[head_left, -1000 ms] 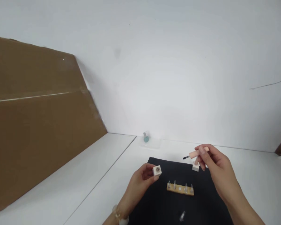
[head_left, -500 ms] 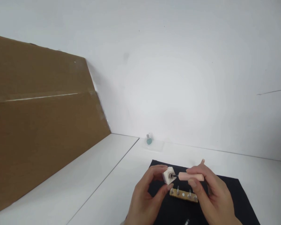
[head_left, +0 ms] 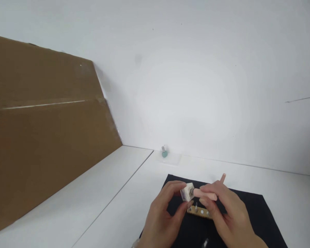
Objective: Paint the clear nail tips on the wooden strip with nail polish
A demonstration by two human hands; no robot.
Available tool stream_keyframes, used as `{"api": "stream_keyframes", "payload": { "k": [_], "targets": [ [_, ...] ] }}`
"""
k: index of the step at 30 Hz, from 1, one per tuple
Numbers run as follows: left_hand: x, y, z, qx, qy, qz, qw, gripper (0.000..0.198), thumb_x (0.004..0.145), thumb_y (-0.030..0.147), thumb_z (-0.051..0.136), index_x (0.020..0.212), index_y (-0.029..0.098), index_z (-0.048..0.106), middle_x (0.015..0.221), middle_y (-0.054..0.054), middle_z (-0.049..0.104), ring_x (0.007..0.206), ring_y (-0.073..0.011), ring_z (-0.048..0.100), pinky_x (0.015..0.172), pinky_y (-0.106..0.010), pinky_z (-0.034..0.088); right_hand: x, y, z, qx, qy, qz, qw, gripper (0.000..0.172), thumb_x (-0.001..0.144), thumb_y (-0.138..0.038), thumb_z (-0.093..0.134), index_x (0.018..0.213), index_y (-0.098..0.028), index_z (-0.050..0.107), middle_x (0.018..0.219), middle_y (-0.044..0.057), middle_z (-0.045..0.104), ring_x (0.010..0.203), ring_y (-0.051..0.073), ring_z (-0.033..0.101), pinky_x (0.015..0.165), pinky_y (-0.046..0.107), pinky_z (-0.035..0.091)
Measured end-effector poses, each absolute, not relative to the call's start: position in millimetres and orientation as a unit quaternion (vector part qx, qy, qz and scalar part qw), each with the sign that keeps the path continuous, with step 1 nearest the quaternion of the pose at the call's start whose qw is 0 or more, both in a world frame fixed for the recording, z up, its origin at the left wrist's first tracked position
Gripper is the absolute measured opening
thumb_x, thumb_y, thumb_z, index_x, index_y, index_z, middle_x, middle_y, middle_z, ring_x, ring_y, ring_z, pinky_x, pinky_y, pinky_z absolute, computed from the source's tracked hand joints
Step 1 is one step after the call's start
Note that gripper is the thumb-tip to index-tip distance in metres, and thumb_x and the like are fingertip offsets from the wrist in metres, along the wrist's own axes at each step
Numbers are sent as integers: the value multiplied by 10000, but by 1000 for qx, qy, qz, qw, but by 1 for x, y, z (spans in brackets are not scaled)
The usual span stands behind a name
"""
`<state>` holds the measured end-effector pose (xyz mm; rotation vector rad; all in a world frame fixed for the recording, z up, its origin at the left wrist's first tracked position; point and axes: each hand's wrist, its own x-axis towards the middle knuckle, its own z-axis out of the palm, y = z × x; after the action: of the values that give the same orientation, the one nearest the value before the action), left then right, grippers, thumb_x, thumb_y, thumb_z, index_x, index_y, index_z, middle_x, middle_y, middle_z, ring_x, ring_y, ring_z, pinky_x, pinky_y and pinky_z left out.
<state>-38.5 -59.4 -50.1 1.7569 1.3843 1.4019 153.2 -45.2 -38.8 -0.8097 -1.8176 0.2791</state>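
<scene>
My left hand (head_left: pixel 164 210) pinches a small square nail polish bottle (head_left: pixel 187 193), its mouth turned toward the right. In the fingers of my right hand (head_left: pixel 228 212) is the pale pink brush cap (head_left: pixel 204 194), lying nearly sideways. Its end meets the bottle's neck, and no brush shows between them. Beyond my right knuckles pokes a pink stick (head_left: pixel 223 178); whether this hand also holds it, I cannot tell. Below the hands lies a gold bar (head_left: pixel 200 212) with clear upright nail tips and white dots, partly covered by my right fingers.
A black mat (head_left: pixel 253 203) lies under the hands on the white table (head_left: pixel 113 213). At its near edge is a small clear piece (head_left: pixel 205 243). A teal-and-grey object (head_left: pixel 164 152) sits on a clear sheet near the wall. Brown cardboard (head_left: pixel 46 137) stands at left.
The pink cap has moved left to the bottle's neck. The dark brush stem, visible between them before, is now out of sight.
</scene>
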Motion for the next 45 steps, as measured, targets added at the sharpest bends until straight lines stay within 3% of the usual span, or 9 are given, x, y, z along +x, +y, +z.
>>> {"api": "stream_keyframes", "payload": {
  "k": [6, 10, 13, 18, 24, 30, 38, 45],
  "targets": [
    [-38, -61, -37, 710, 503, 459, 179, 246, 910, 225, 703, 1144, 298, 721, 1052, -49, 763, 929, -237, 737, 808, -336, 598, 151, -39, -39, -395, -720, 242, 516, 228, 1040, -424, 551, 987, -263, 703, 835, 27, 774, 752, 204, 742, 603, 263, 540],
    [-36, -62, -24, 735, 504, 422, 168, 203, 900, 267, 698, 1097, 250, 747, 911, -62, 742, 788, -226, 706, 703, -326, 575, 152, -33, -41, -435, -649, 386, 491, 373, 1003, -570, 557, 948, -235, 712, 723, 2, 699, 574, 152, 613, 588, 259, 512],
    [-34, -59, -16, 731, 517, 399, 196, 159, 897, 316, 682, 1003, 237, 772, 796, -38, 700, 696, -207, 651, 651, -318, 531, 151, -30, -40, -429, -604, 453, 496, 441, 972, -632, 570, 906, -216, 702, 677, -8, 653, 544, 136, 556, 607, 259, 508],
    [-35, -49, -4, 637, 553, 381, 379, 206, 829, 410, 729, 832, 210, 778, 771, -30, 721, 729, -213, 620, 675, -320, 474, 151, -29, -39, -414, -583, 475, 514, 415, 950, -625, 620, 895, -222, 703, 646, -25, 604, 544, 134, 549, 610, 258, 499],
    [-38, -41, 1, 549, 471, 364, 587, 341, 782, 490, 787, 745, 151, 789, 680, -23, 692, 638, -157, 549, 641, -289, 433, 157, -27, -40, -392, -573, 521, 497, 406, 971, -605, 608, 878, -221, 702, 584, -54, 519, 522, 116, 493, 632, 257, 474],
    [-35, -36, -2, 540, 467, 388, 583, 300, 756, 458, 840, 830, 168, 812, 766, -12, 725, 719, -156, 548, 693, -275, 439, 163, -29, -38, -402, -609, 463, 503, 376, 967, -598, 621, 951, -231, 700, 743, -12, 642, 610, 129, 559, 616, 244, 449],
    [-37, -33, 2, 592, 485, 348, 541, 327, 778, 473, 804, 867, 159, 794, 777, -18, 705, 736, -171, 537, 676, -289, 405, 168, -27, -32, -406, -615, 479, 477, 397, 970, -600, 612, 902, -219, 696, 720, -18, 636, 590, 122, 531, 606, 260, 418],
    [-42, -27, 4, 587, 472, 306, 583, 336, 792, 491, 795, 807, 156, 815, 713, -11, 675, 695, -164, 549, 675, -287, 442, 166, -20, -39, -405, -591, 534, 449, 477, 936, -660, 622, 835, -197, 679, 666, -33, 606, 527, 93, 470, 576, 246, 388]
  ]
}}
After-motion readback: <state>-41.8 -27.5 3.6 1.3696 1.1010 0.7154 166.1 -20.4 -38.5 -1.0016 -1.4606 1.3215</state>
